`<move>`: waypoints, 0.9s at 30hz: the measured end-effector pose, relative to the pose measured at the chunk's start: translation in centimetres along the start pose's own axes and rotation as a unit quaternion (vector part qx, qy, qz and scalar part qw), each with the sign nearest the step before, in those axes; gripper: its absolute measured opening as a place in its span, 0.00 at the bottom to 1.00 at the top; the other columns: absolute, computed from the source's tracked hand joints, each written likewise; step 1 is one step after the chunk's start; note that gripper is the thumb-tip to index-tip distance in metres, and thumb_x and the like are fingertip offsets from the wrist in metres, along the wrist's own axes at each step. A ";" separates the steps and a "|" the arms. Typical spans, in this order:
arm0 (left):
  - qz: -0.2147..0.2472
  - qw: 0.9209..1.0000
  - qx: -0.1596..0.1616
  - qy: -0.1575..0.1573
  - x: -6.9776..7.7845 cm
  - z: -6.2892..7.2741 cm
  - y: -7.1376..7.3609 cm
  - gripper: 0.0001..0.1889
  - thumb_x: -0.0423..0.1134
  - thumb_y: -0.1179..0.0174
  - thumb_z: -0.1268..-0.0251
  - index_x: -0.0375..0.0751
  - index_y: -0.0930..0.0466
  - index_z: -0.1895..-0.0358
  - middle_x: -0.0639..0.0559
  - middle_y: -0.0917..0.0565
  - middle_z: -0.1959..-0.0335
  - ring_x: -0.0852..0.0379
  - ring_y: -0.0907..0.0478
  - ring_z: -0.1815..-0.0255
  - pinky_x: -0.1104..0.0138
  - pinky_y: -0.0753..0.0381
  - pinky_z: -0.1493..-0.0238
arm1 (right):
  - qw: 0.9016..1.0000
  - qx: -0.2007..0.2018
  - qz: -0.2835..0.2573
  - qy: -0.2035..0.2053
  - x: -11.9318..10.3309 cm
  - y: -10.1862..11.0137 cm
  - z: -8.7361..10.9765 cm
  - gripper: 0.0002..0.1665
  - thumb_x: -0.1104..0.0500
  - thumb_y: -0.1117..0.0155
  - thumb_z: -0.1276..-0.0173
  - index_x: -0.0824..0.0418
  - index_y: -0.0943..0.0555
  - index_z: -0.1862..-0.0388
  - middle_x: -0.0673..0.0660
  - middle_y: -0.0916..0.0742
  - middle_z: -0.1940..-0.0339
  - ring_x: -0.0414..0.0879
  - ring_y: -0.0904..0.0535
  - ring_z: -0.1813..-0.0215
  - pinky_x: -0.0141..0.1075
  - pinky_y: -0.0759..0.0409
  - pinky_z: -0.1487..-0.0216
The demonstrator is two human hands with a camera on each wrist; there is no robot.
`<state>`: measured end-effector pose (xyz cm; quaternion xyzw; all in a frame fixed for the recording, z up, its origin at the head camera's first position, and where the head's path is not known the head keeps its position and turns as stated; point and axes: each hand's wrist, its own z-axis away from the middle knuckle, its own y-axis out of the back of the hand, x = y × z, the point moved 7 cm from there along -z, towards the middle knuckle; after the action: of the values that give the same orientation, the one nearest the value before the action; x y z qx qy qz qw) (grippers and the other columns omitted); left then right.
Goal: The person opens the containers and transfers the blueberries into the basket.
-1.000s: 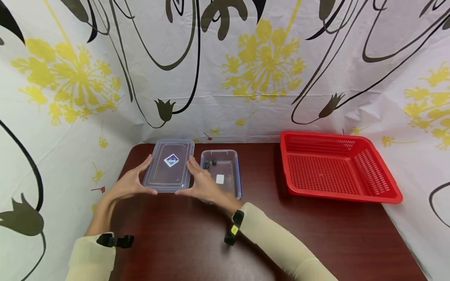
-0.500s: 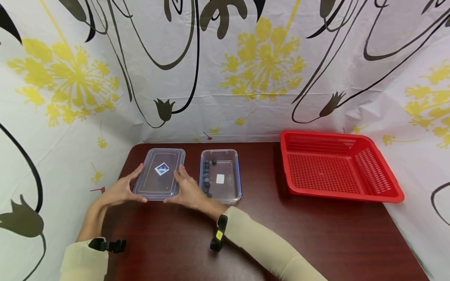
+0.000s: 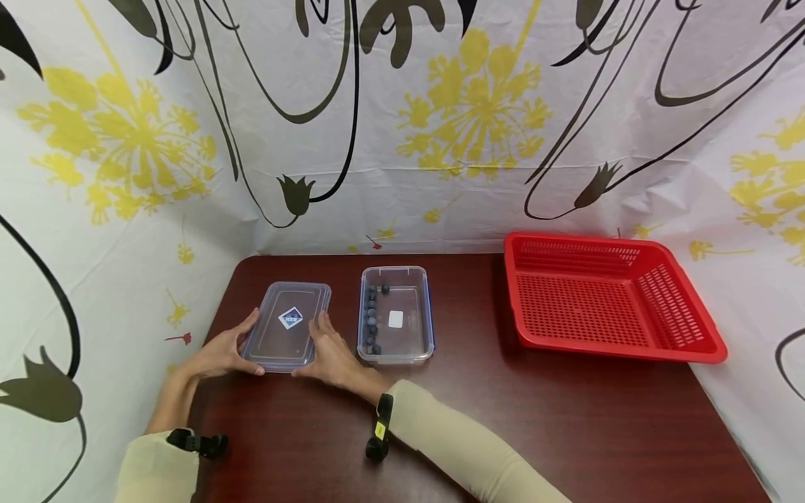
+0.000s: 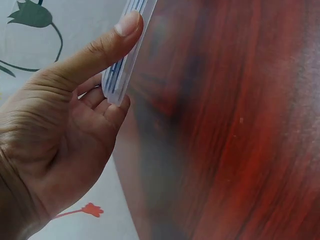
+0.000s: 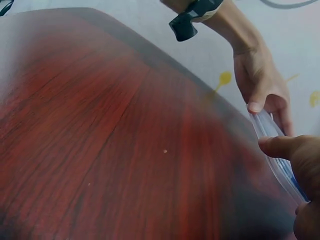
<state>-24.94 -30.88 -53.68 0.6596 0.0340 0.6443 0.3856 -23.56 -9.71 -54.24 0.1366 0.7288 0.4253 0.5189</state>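
Observation:
Both hands hold a clear rectangular plastic lid point(image 3: 270, 347) with a blue-and-white diamond sticker, at the table's left side in the head view. My left hand point(image 3: 220, 353) grips its left edge, thumb at the near corner; the left wrist view shows the thumb pressed on the layered rim. On the opposite edge, my right hand point(image 3: 335, 358) pinches it between thumb and fingers. Whether the lid touches the table, or is several stacked together, I cannot tell. Just right of it stands an open clear box point(image 3: 411, 342) with a row of small dark blue berries point(image 3: 372, 321) along its left wall.
A red perforated plastic basket point(image 3: 585, 314) stands at the right of the dark brown table point(image 3: 478, 405). Patterned white cloth point(image 3: 440, 202) rises behind the table and on both sides. The right forearm reaches across the table's front.
Both hands have carried the lid leftward and nearer the person, lowering it in view. The right hand no longer covers the box, so the row of berries shows. Box and basket stay put.

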 end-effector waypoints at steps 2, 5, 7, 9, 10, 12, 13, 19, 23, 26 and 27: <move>-0.002 1.000 -0.002 0.003 -0.3 -0.2 -0.3 0.70 0.34 0.14 0.54 0.25 0.61 0.16 0.22 0.58 0.16 0.29 0.33 0.27 0.84 0.31 0.44 | 1.000 -0.002 -0.001 -0.002 0.3 -0.2 0.0 0.66 0.45 0.11 0.47 0.75 0.35 0.20 0.81 0.42 0.18 0.70 0.37 0.19 0.55 0.23 0.30; -0.014 1.000 -0.006 0.015 -1.0 -0.3 -0.6 0.70 0.36 0.14 0.53 0.28 0.62 0.15 0.25 0.58 0.15 0.27 0.42 0.22 0.87 0.37 0.41 | 1.000 -0.008 0.002 -0.004 0.6 -0.6 0.0 0.66 0.45 0.12 0.46 0.75 0.36 0.20 0.80 0.43 0.17 0.68 0.40 0.17 0.55 0.24 0.29; -0.023 0.999 -0.007 0.022 -1.4 -0.4 -0.8 0.71 0.37 0.14 0.52 0.29 0.62 0.15 0.26 0.58 0.15 0.26 0.48 0.19 0.89 0.42 0.40 | 1.000 -0.011 0.004 -0.005 0.9 -0.8 0.0 0.66 0.44 0.12 0.46 0.74 0.37 0.19 0.79 0.43 0.17 0.67 0.42 0.16 0.55 0.24 0.29; -0.030 0.999 -0.007 0.026 -1.7 -0.5 -0.9 0.71 0.38 0.14 0.53 0.28 0.62 0.15 0.26 0.59 0.15 0.25 0.54 0.17 0.91 0.47 0.40 | 1.000 -0.013 0.005 -0.005 1.1 -1.1 0.0 0.66 0.44 0.12 0.45 0.74 0.37 0.19 0.79 0.44 0.17 0.66 0.44 0.15 0.55 0.25 0.29; -0.032 0.999 -0.005 0.025 -1.8 -0.5 -1.0 0.71 0.38 0.14 0.53 0.28 0.62 0.15 0.26 0.59 0.15 0.24 0.55 0.17 0.91 0.48 0.41 | 1.000 -0.013 0.005 -0.004 1.2 -1.2 0.1 0.66 0.44 0.12 0.45 0.74 0.38 0.19 0.78 0.44 0.16 0.65 0.45 0.15 0.55 0.25 0.29; -0.039 0.999 0.002 0.023 -1.7 -0.7 -1.1 0.71 0.38 0.13 0.55 0.26 0.60 0.16 0.25 0.58 0.15 0.23 0.56 0.17 0.92 0.51 0.41 | 1.000 -0.012 0.008 -0.002 1.4 -1.3 0.1 0.66 0.44 0.12 0.45 0.74 0.37 0.19 0.78 0.43 0.16 0.65 0.45 0.15 0.54 0.25 0.28; -0.042 0.999 0.003 0.023 -1.7 -0.7 -1.2 0.71 0.38 0.13 0.55 0.25 0.60 0.16 0.25 0.58 0.15 0.22 0.56 0.18 0.92 0.51 0.41 | 1.000 -0.011 0.010 -0.001 1.5 -1.4 0.1 0.66 0.44 0.12 0.45 0.74 0.37 0.19 0.78 0.43 0.16 0.64 0.45 0.15 0.52 0.25 0.28; -0.080 0.996 0.012 0.030 -1.5 -0.9 -1.5 0.71 0.39 0.12 0.57 0.25 0.58 0.16 0.26 0.56 0.15 0.23 0.53 0.18 0.91 0.53 0.41 | 1.000 -0.011 0.028 0.005 1.7 -1.5 0.3 0.63 0.45 0.14 0.43 0.74 0.35 0.20 0.77 0.42 0.16 0.63 0.45 0.14 0.46 0.29 0.25; -0.086 0.996 0.015 0.031 -1.3 -0.7 -1.7 0.71 0.39 0.12 0.57 0.25 0.57 0.16 0.25 0.56 0.15 0.23 0.52 0.18 0.90 0.52 0.40 | 0.999 -0.014 0.042 0.019 1.6 -1.4 0.4 0.62 0.44 0.15 0.41 0.75 0.35 0.21 0.78 0.42 0.17 0.64 0.45 0.15 0.44 0.32 0.22; -0.091 0.995 0.013 0.035 -1.2 -0.6 -1.7 0.71 0.41 0.12 0.56 0.25 0.57 0.16 0.26 0.56 0.15 0.23 0.53 0.18 0.79 0.45 0.28 | 0.998 -0.018 0.056 0.026 1.6 -1.4 0.5 0.62 0.43 0.15 0.41 0.75 0.35 0.20 0.78 0.42 0.17 0.64 0.45 0.14 0.42 0.35 0.21; -0.092 0.995 0.014 0.036 -1.2 -0.6 -1.7 0.70 0.41 0.12 0.56 0.25 0.57 0.16 0.25 0.56 0.15 0.22 0.52 0.18 0.71 0.42 0.24 | 0.998 -0.017 0.059 0.030 1.5 -1.3 0.5 0.62 0.43 0.15 0.40 0.74 0.35 0.20 0.78 0.42 0.16 0.64 0.45 0.14 0.42 0.36 0.20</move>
<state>-24.94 -30.05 -55.68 0.6354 0.1171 0.6289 0.4325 -23.41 -9.27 -56.27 0.1579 0.7275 0.4710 0.4732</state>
